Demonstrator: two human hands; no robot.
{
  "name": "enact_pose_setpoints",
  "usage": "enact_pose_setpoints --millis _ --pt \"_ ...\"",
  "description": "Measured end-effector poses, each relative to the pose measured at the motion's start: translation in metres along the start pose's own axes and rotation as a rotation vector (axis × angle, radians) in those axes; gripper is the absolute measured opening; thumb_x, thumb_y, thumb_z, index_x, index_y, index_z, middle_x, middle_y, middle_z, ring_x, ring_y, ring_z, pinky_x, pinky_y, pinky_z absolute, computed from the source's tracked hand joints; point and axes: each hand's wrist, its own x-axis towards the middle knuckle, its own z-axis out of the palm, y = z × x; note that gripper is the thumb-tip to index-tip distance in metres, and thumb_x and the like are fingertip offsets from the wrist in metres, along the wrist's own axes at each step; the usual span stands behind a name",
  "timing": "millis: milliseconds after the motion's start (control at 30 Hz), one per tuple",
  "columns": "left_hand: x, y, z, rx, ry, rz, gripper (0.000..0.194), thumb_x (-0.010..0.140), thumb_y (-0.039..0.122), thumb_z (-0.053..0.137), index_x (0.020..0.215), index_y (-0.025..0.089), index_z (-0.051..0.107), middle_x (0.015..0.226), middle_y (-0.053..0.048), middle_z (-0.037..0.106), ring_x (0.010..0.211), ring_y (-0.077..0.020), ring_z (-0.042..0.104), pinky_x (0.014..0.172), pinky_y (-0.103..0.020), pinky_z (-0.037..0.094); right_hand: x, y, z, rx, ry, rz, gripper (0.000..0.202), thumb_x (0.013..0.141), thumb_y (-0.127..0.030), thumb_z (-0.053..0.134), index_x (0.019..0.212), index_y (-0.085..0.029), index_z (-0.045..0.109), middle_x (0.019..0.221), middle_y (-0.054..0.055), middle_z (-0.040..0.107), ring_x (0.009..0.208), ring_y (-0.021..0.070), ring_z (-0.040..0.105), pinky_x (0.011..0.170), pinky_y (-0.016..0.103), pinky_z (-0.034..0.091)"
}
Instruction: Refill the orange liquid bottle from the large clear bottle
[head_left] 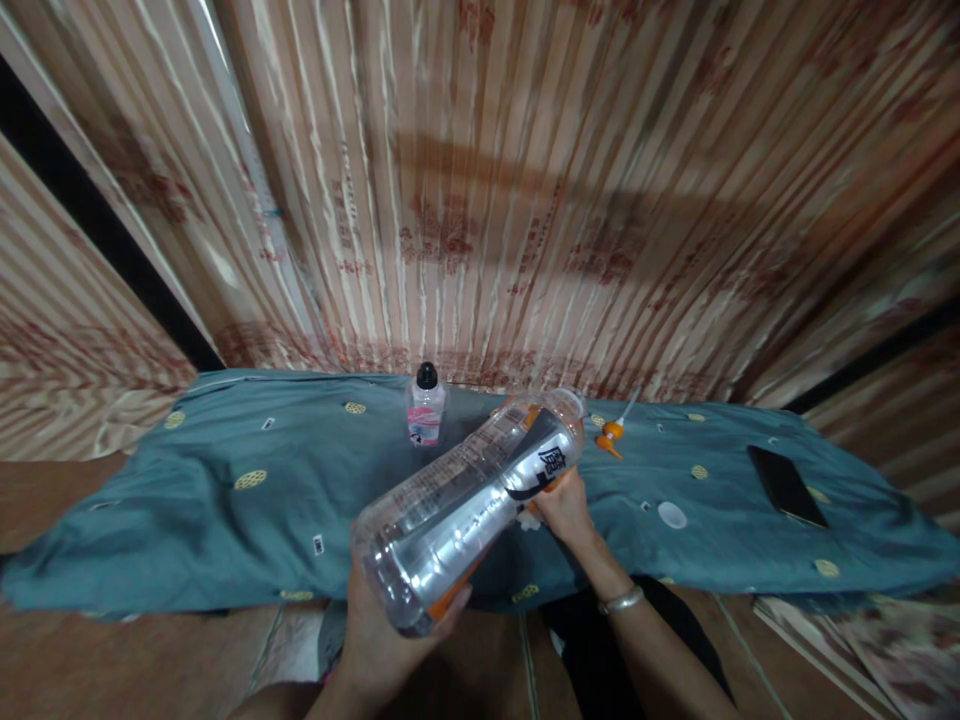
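Teal fabric (300, 510) is spread below a pleated curtain (480, 200). Near its middle, a large clear plastic bottle (465, 510) is held tilted between both hands, its base clamped by the left hand (382, 630), its neck end, toward far right, by the right hand (568, 512). With the orange-headed pump (612, 431) lying detached at right, opening appears done; any emptying cannot be judged. At far left, a small bottle (425, 415) is left black-capped.

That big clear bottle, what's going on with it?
The left hand supports the base of the large clear bottle while the right hand holds it near its top, so it tilts above the green cloth. A smaller bottle with a black cap stands on the cloth. An orange pump top and a black phone-like object lie to the right.
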Motion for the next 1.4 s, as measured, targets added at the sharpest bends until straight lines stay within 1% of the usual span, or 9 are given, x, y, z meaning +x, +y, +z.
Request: enact_pose_setpoints --millis 100,233,433,567,767,933,1100,1200,1400 --pt "0.002 0.006 0.0 -0.046 0.014 -0.023 0.051 0.073 0.038 0.078 0.119 0.029 0.055 0.103 -0.004 0.08 0.091 -0.0307 0.081 0.084 -0.051 0.07 0.0 -0.001 0.0 -0.005 -0.007 0.015 0.063 0.066 -0.046 0.078 0.12 -0.023 0.056 0.107 0.011 0.082 0.098 0.0355 0.081 0.089 0.049 0.066" --pt "0.004 0.007 -0.001 0.002 0.028 0.026 0.052 0.074 0.038 0.077 0.12 0.028 0.056 0.106 -0.006 0.081 0.094 -0.0335 0.082 0.085 -0.057 0.07 0.0 -0.001 0.0 -0.007 -0.009 0.018 0.064 0.066 -0.045 0.078 0.121 -0.023 0.055 0.107 0.011 0.082 0.099 0.0365 0.081 0.09 0.05 0.066" --pt "0.006 -0.007 -0.002 0.058 0.026 0.125 0.065 0.071 0.038 0.082 0.128 0.023 0.057 0.111 -0.011 0.079 0.098 -0.0347 0.082 0.086 -0.054 0.071 0.0 -0.003 -0.001 0.006 -0.008 0.02 0.065 0.065 -0.046 0.079 0.122 -0.023 0.055 0.112 0.013 0.082 0.102 0.0379 0.081 0.093 0.052 0.065" --pt "0.007 -0.015 -0.002 0.046 0.018 0.186 0.065 0.07 0.039 0.084 0.128 0.025 0.058 0.106 -0.008 0.081 0.09 -0.0341 0.083 0.077 -0.052 0.072 0.0 -0.005 -0.002 0.026 -0.026 0.023 0.067 0.067 -0.044 0.079 0.126 -0.023 0.055 0.113 0.012 0.082 0.101 0.0362 0.081 0.092 0.05 0.066" --pt "0.003 -0.003 -0.003 0.046 0.016 0.056 0.062 0.073 0.04 0.081 0.128 0.028 0.055 0.109 -0.01 0.08 0.097 -0.0358 0.081 0.086 -0.058 0.07 0.0 -0.002 -0.002 0.013 -0.027 0.027 0.071 0.065 -0.046 0.079 0.127 -0.021 0.055 0.114 0.014 0.082 0.102 0.0368 0.081 0.092 0.05 0.065" --pt "0.003 0.01 0.002 -0.052 0.017 -0.008 0.058 0.073 0.034 0.078 0.126 0.03 0.054 0.108 -0.006 0.079 0.095 -0.0334 0.081 0.087 -0.056 0.069 0.0 -0.001 -0.001 0.005 -0.02 0.028 0.069 0.067 -0.047 0.078 0.126 -0.02 0.056 0.115 0.014 0.082 0.102 0.0364 0.081 0.093 0.05 0.065" --pt "0.0 0.006 0.007 -0.04 0.039 -0.061 0.059 0.071 0.036 0.079 0.124 0.024 0.056 0.112 -0.012 0.078 0.105 -0.0371 0.079 0.1 -0.062 0.063 0.0 -0.001 0.0 0.004 -0.005 0.014 0.067 0.067 -0.047 0.08 0.124 -0.022 0.055 0.113 0.013 0.081 0.101 0.0353 0.081 0.093 0.049 0.065" --pt "-0.001 0.003 0.007 0.014 0.053 -0.054 0.063 0.068 0.037 0.082 0.123 0.023 0.057 0.118 -0.014 0.077 0.115 -0.0398 0.076 0.109 -0.067 0.057 0.001 0.0 0.001 0.011 -0.007 0.006 0.065 0.066 -0.046 0.081 0.121 -0.024 0.055 0.105 0.009 0.082 0.096 0.0336 0.081 0.088 0.046 0.065" --pt "0.0 0.002 0.003 0.01 0.058 -0.034 0.055 0.071 0.038 0.081 0.121 0.028 0.06 0.11 -0.009 0.078 0.104 -0.0373 0.078 0.101 -0.067 0.063 0.001 -0.001 0.001 0.021 -0.008 -0.004 0.062 0.067 -0.044 0.08 0.12 -0.025 0.053 0.106 0.008 0.082 0.097 0.0328 0.08 0.088 0.045 0.064"
